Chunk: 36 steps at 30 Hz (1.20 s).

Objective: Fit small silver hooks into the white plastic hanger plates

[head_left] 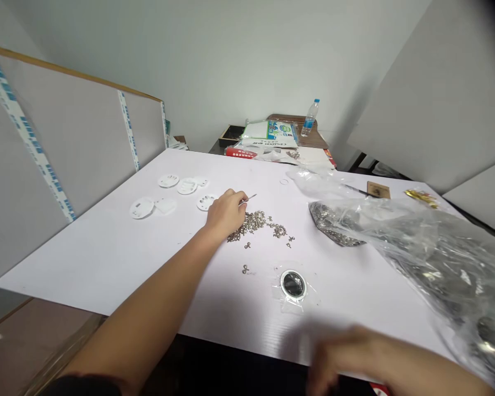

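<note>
Pile: small silvery metal pieces point(256, 221), heaped on the white surface point(148, 258); landmark for all places below.
Left hand point(226, 212): at the pile's left edge, fingers closed on a slim metal tool point(253, 196), whose tip points away to the right.
Right hand point(342, 352): well nearer the wearer than the pile and to its right, at the surface's near edge; blurred, fingers bent downward; whether it holds anything cannot be told.
Strays: a few loose metal pieces point(245, 269), just on the near side of the pile.
Disc: one round black disc point(293, 284) with a pale rim, on clear film, nearer than the pile and slightly right.
White round pieces point(142, 208): several, with cut-outs, lying flat left of the pile.
Dark-filled bag point(334, 224): clear plastic, right of the pile.
Large clear bag point(421, 236): crumpled, farther right of the pile, metallic contents partly visible.
Brown card point(378, 190): beyond the pile, far right.
Bottle point(310, 118): clear, blue-capped, upright, well beyond the pile.
</note>
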{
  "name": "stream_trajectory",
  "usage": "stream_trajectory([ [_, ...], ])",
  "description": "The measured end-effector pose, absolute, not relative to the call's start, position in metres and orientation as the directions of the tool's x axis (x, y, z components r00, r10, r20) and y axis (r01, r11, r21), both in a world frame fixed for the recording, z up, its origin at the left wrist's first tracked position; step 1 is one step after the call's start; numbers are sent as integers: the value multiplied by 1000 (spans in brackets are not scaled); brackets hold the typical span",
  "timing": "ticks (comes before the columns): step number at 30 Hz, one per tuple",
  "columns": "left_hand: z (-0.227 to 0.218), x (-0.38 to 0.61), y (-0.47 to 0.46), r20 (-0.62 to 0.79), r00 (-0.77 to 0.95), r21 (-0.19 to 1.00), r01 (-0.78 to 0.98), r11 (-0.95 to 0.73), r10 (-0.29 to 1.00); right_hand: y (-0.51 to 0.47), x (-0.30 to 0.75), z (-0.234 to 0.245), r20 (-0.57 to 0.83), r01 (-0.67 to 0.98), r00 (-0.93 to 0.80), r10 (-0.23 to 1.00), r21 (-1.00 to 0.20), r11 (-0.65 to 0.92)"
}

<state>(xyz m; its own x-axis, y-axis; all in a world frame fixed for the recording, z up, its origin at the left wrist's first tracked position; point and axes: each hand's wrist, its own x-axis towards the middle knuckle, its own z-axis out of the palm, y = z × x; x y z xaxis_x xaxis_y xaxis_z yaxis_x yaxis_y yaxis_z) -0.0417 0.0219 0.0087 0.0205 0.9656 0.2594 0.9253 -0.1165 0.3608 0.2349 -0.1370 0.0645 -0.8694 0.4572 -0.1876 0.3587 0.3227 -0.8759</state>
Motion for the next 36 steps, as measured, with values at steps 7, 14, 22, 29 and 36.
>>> stream_trajectory([
  [7, 20, -89, 38, 179, -278, 274, 936, 223, 944, -43, 177, 12, 437, 442, -434, 787, -658, 609],
  [14, 14, -106, 46, 2, -345, 229, 914, 336, 938, -20, 199, -23, 464, 432, -215, 860, -745, 509],
  [22, 28, -40, 12, 338, 231, 575, 717, -395, 912, -23, 185, -23, 155, -129, -222, 963, -983, 129],
  [29, 19, 4, -14, 347, 464, 633, 525, -569, 815, -25, 181, -20, 47, -202, -160, 986, -979, 14],
  [36, 15, -3, -6, 274, 358, 608, 654, -449, 893, 6, 212, -34, 165, 0, 120, 979, -986, 166],
])
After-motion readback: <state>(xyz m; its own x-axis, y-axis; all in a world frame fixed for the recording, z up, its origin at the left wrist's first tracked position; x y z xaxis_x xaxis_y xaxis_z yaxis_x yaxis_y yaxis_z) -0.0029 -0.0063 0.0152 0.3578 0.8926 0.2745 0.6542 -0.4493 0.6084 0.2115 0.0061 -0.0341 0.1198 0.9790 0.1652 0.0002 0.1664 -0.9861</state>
